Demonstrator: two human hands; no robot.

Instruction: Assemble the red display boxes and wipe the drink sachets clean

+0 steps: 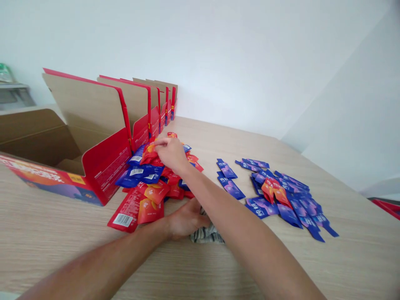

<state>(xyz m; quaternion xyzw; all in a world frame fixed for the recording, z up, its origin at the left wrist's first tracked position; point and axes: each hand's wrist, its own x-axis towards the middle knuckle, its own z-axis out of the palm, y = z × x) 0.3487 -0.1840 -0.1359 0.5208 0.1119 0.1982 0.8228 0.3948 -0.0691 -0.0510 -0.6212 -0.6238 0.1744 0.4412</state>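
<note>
My right hand (171, 153) reaches over a heap of small pouches, fingertips pinched on a red pouch (149, 152) with an orange print near the top. Nearer to me, my left hand (186, 220) is closed on a black-and-white striped cloth (206, 235) lying on the table; my right forearm hides part of both. Blue pouches (137, 173) with white barcode labels lie in the heap among the red ones. A larger red pouch (125, 210) with a barcode lies flat at the heap's near left edge.
Left of the heap stands an open red carton (106, 166), its lid raised; several similar open cartons (153, 112) line up behind it toward the wall. On the right, blue pouches (231, 187) lie spread on the wooden table (256, 266), with red pouches (275, 191) on top.
</note>
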